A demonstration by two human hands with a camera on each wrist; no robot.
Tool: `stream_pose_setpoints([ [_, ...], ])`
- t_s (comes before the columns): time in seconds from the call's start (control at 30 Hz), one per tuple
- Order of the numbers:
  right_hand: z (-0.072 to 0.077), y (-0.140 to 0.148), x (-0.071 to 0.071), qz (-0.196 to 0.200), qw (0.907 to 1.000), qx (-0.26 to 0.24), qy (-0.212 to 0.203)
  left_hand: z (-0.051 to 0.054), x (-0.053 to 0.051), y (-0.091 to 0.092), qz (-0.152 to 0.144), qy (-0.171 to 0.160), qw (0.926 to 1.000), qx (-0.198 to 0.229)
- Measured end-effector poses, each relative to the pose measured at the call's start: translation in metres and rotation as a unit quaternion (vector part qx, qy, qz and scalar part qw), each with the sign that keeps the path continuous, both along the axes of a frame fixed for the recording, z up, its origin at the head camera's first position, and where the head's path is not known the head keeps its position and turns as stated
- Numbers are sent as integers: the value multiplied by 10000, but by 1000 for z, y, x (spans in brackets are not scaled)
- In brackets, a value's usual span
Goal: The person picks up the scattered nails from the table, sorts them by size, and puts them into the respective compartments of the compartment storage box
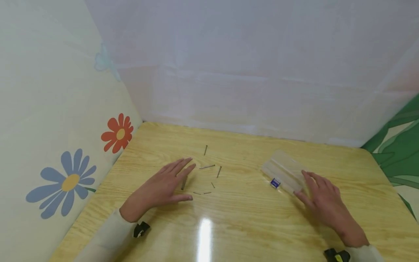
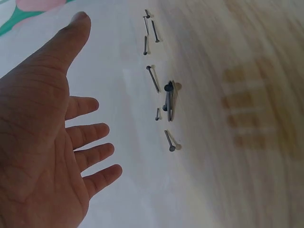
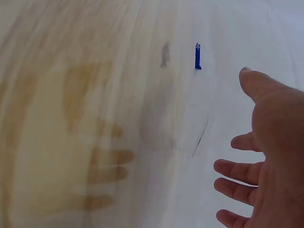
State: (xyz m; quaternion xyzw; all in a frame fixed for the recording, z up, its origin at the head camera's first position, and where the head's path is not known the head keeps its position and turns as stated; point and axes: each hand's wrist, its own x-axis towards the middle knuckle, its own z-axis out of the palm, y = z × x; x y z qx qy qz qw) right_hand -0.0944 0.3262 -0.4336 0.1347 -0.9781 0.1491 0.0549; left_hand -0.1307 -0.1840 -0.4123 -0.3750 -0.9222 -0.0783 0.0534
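Note:
Several dark nails of different lengths lie scattered on the table, among them a long nail and a nail farther back. Just left of them hovers my left hand, fingers extended and thumb apart; its palm holds nothing. A thick nail lies partly hidden behind its fingers. On the right rests a clear plastic box with a blue latch. My right hand is at the box's near right end, fingers spread and not curled round it. Whether its fingertips touch the box, I cannot tell.
The wood-patterned table has a bright light reflection at its front. A pale cloth wall stands along the back edge. Flower-printed cloth borders the left side, green leaf-printed cloth the right.

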Motion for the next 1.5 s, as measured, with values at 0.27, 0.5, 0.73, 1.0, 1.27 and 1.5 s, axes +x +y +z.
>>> stream_pose_setpoints([
  [0.27, -3, 4, -3, -170, 9995, 55, -252, -7, -4, -7, 367, -173, 9992, -48],
  [0.5, -5, 6, -6, -152, 9986, 111, -496, -11, -6, -8, 654, -287, 9974, 37],
  [0.73, -6, 6, -8, -118, 9976, 10, -678, -14, -8, -6, 1111, -709, 9911, 162],
  [1.0, -7, 5, -8, -198, 9960, -40, -876, -13, -8, -1, 1297, -747, 9886, 141],
  [1.27, -7, 3, -9, -386, 9933, -72, -1088, -14, -9, 2, 1475, -892, 9848, 226],
  [1.5, -9, 2, -9, -365, 9937, -156, -1045, -14, -10, 3, 1669, -1062, 9797, 320],
])
